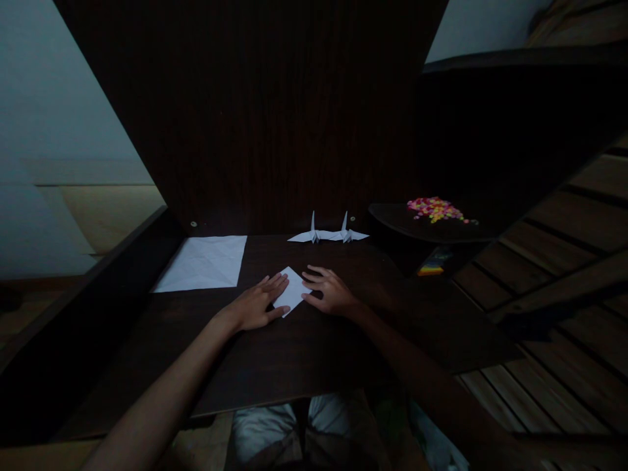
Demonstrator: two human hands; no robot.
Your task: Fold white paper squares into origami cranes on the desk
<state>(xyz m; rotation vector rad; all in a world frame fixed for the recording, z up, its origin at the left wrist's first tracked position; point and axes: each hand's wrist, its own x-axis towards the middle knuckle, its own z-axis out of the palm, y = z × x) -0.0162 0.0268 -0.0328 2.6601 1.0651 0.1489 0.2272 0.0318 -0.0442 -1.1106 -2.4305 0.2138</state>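
Note:
A small folded square of white paper (293,292) lies flat on the dark wooden desk, one corner pointing away from me. My left hand (257,302) rests on its left side, fingers stretched over the upper left edge and the thumb near the bottom corner. On the opposite side, my right hand (330,291) touches the right corner with its fingertips, fingers spread. Neither hand grips anything. Behind the paper, two white origami cranes (330,235) stand side by side against the back panel.
A larger creased white sheet (206,263) lies at the desk's back left. Many small colourful pieces (436,209) are heaped on a curved shelf (392,216) at right. Below that shelf sits a small box with a rainbow-striped edge (430,269). A raised side board (93,288) borders the left.

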